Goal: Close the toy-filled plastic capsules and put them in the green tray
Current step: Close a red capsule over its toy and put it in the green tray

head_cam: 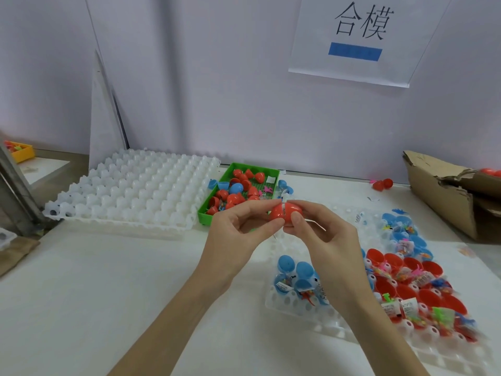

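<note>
Closing is the step in hand: both hands, left hand (238,226) and right hand (322,226), pinch a red egg-shaped plastic capsule (283,211) between them, halves nearly joined, needing a squeeze before the green plastic tray (208,214) just beyond.

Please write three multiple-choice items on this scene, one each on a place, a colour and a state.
1. Where does the green tray stand?
A. right of the white grid tray
B. inside the cardboard box
C. on the paper sign

2. What colour is the capsule between the hands?
A. blue
B. red
C. yellow

3. How is that capsule?
A. fully closed
B. lying in the green tray
C. not fully closed, white paper in the seam

Key: 1 A, the two trays sit side by side; 2 B, both halves are red; 3 C, the left hand and right hand pinch halves with paper between.
</note>
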